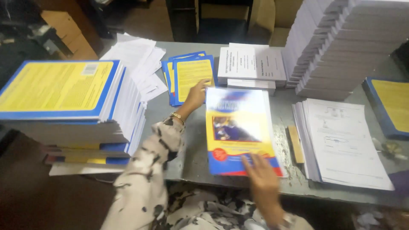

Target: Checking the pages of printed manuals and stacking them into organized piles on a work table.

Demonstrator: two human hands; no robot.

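Observation:
A book with a blue, yellow and red cover (238, 127) lies on the grey table (194, 149) in front of me. My right hand (260, 174) rests flat on its near edge. Stretched forward, my left hand (195, 97) touches the book's far left corner and the small pile of blue-and-yellow covers (189, 76) behind it. Neither hand grips anything firmly; the fingers are spread.
A tall stack of blue-and-yellow books (72, 106) stands at the left. Loose white sheets (136, 64) lie behind it. White printed booklets (251, 66) sit at centre back, tall white stacks (336, 47) at right back, a pile of printed pages (341, 142) at right, another cover (392, 106) far right.

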